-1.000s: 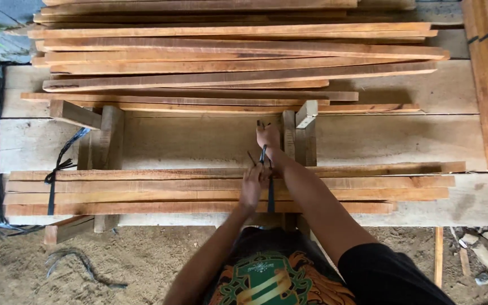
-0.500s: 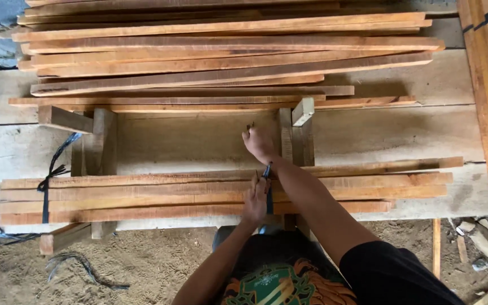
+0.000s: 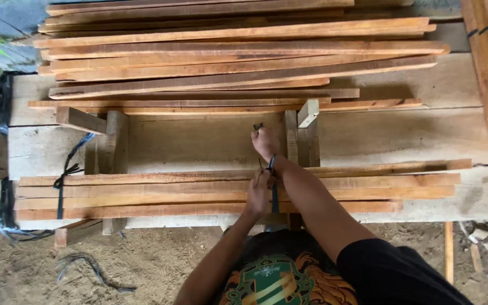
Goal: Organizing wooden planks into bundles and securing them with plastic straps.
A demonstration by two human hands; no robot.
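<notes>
Head view shows the right hand [image 3: 265,141] clenched on a dark strap [image 3: 274,192], farther out. Left hand [image 3: 258,192] pinches it on the near bundle of wood strips [image 3: 142,195], lying left-to-right on the desk [image 3: 425,135].

My wood slats [image 3: 238,189] are orange-brown with paler streaks. The strap [image 3: 274,195] around them is dark blue-black, like the tie [image 3: 60,186] at their far end. The bench planks [image 3: 199,144] are pale grey-tan. My shirt [image 3: 289,277] is black with a green, orange and white emblem. The ground [image 3: 24,265] is sandy brown.
</notes>
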